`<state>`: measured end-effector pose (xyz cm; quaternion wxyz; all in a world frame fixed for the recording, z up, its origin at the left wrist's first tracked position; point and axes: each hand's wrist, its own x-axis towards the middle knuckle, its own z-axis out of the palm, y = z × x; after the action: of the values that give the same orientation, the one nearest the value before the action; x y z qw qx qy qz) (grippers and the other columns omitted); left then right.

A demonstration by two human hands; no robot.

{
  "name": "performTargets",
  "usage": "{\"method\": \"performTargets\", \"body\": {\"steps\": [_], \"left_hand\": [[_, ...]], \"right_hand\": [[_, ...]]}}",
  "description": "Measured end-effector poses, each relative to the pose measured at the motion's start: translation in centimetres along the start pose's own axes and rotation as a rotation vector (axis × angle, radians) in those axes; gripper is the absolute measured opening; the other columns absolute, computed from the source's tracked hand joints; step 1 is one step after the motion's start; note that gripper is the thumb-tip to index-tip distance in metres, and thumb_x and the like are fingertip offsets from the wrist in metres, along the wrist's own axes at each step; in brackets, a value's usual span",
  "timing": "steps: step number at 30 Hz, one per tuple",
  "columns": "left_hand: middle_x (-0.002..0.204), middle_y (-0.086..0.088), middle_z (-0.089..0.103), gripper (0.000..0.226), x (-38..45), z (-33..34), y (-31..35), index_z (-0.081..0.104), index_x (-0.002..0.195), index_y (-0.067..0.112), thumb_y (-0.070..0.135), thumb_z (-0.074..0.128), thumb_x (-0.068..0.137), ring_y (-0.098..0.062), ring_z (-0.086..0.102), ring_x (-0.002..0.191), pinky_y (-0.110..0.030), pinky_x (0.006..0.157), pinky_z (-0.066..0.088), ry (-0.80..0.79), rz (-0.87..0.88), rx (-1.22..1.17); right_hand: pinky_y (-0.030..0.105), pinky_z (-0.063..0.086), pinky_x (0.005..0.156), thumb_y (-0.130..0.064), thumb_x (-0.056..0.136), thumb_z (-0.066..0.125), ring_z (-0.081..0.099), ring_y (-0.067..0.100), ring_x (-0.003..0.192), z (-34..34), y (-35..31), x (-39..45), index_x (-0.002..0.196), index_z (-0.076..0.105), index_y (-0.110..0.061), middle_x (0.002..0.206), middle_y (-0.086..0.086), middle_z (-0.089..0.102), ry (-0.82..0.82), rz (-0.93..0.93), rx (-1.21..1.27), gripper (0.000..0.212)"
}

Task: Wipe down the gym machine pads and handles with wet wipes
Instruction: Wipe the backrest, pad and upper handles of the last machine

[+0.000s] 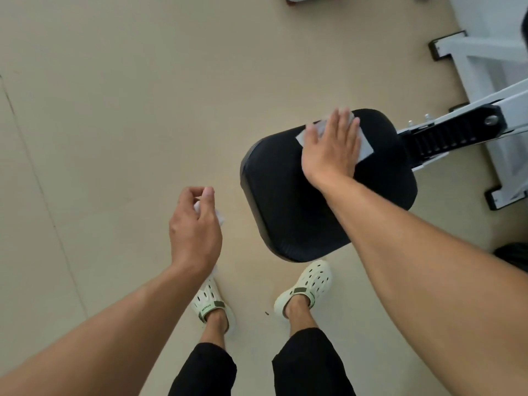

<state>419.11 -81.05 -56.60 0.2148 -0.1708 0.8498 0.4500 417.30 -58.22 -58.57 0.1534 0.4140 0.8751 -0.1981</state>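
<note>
My right hand (333, 144) lies flat, fingers straight, pressing the wet wipe (364, 148) onto the seat pad (285, 195) near its far edge. I should drag in overlapping strokes toward the near edge. My left hand (194, 224) pinches a crumpled wipe (220, 217).

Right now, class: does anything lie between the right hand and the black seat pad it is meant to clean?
Only the wet wipe: the right hand presses it flat on the black seat pad. Nothing else visible intervenes.
</note>
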Motion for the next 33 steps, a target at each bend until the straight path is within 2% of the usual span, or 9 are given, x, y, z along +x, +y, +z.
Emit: {"method": "performTargets", "body": {"steps": [6, 10, 13, 16, 19, 22, 25, 29, 33], "left_hand": [[0.088, 0.014, 0.061, 0.025, 0.0, -0.1, 0.0, 0.064, 0.105, 0.024, 0.037, 0.043, 0.105, 0.005, 0.054, 0.080, -0.007, 0.063, 0.035, 0.042, 0.008, -0.001], [0.090, 0.014, 0.061, 0.023, 0.1, 0.4, 1.5, 0.062, 0.104, 0.023, 0.038, 0.045, 0.105, -0.003, 0.055, 0.082, -0.023, 0.068, 0.038, 0.041, 0.048, 0.034], [0.086, 0.012, 0.060, 0.017, -0.6, 2.1, 3.7, 0.058, 0.099, 0.026, 0.039, 0.048, 0.103, -0.003, 0.054, 0.076, -0.030, 0.072, 0.036, 0.019, 0.172, 0.106], [0.088, 0.010, 0.060, 0.010, -1.2, 5.0, 5.9, 0.056, 0.095, 0.026, 0.034, 0.054, 0.101, -0.011, 0.052, 0.077, -0.029, 0.074, 0.037, 0.003, 0.503, 0.225], [0.090, 0.010, 0.059, 0.013, -1.1, 8.5, 6.9, 0.060, 0.094, 0.021, 0.032, 0.056, 0.100, -0.009, 0.053, 0.083, -0.024, 0.073, 0.034, -0.066, 0.777, 0.411], [0.087, 0.003, 0.066, 0.020, -0.8, 10.1, 6.5, 0.062, 0.093, 0.019, 0.033, 0.051, 0.102, -0.021, 0.061, 0.080, -0.035, 0.063, 0.043, -0.020, 0.908, 0.620], [0.084, 0.000, 0.066, 0.025, -0.7, 10.2, 6.2, 0.061, 0.093, 0.016, 0.033, 0.046, 0.103, -0.025, 0.060, 0.076, -0.037, 0.060, 0.043, -0.026, 0.941, 0.694], [0.082, -0.004, 0.065, 0.025, -0.6, 10.5, 6.2, 0.060, 0.096, 0.014, 0.029, 0.042, 0.103, -0.027, 0.058, 0.071, -0.038, 0.057, 0.041, -0.021, 0.928, 0.765], [0.086, -0.003, 0.065, 0.022, -0.5, 10.6, 6.1, 0.060, 0.100, 0.015, 0.025, 0.041, 0.102, -0.027, 0.058, 0.073, -0.038, 0.059, 0.042, -0.028, 0.910, 0.767]], "right_hand": [[0.042, -0.005, 0.128, -0.035, 0.107, 0.025, -0.018, 0.022, 0.157, 5.1, -4.5, -9.3, 0.163, -0.002, -0.012, 0.171, 0.005, -0.012, 0.034, -0.535, -0.231, 0.067], [0.043, 0.004, 0.129, -0.037, 0.111, 0.026, -0.014, 0.023, 0.158, 6.3, 1.0, -13.5, 0.163, -0.004, -0.009, 0.171, 0.006, -0.014, 0.066, -0.652, -0.287, 0.066], [0.042, 0.005, 0.128, -0.048, 0.111, 0.014, -0.008, 0.018, 0.158, 5.5, 5.6, -14.5, 0.164, 0.002, -0.018, 0.172, 0.000, -0.006, 0.025, -0.513, -0.097, 0.062], [0.042, 0.002, 0.129, -0.055, 0.107, 0.006, -0.016, 0.013, 0.157, 3.5, 10.9, -10.6, 0.163, -0.003, -0.025, 0.171, -0.007, -0.011, 0.072, -0.243, 0.035, 0.064], [0.040, -0.003, 0.128, -0.054, 0.108, 0.010, -0.020, 0.012, 0.155, 0.4, 15.1, -3.5, 0.163, -0.006, -0.024, 0.171, -0.007, -0.013, 0.075, -0.134, 0.025, 0.065], [0.039, -0.002, 0.128, -0.050, 0.109, 0.017, -0.013, 0.014, 0.157, -1.8, 16.3, 1.7, 0.164, -0.003, -0.022, 0.172, -0.005, -0.007, 0.041, 0.004, 0.107, 0.064], [0.041, -0.002, 0.128, -0.049, 0.109, 0.019, -0.009, 0.017, 0.158, -0.7, 14.2, -0.5, 0.164, 0.000, -0.020, 0.172, -0.001, -0.003, 0.113, 0.208, 0.188, 0.065], [0.040, -0.006, 0.128, -0.047, 0.111, 0.016, -0.016, 0.017, 0.157, 3.2, 8.6, -11.4, 0.164, -0.002, -0.016, 0.171, 0.001, -0.010, 0.095, -0.136, 0.118, 0.064], [0.042, -0.005, 0.128, -0.050, 0.109, 0.011, -0.016, 0.017, 0.157, 2.0, 9.5, -5.8, 0.163, -0.002, -0.018, 0.170, -0.001, -0.010, 0.064, -0.297, 0.025, 0.064]]}}
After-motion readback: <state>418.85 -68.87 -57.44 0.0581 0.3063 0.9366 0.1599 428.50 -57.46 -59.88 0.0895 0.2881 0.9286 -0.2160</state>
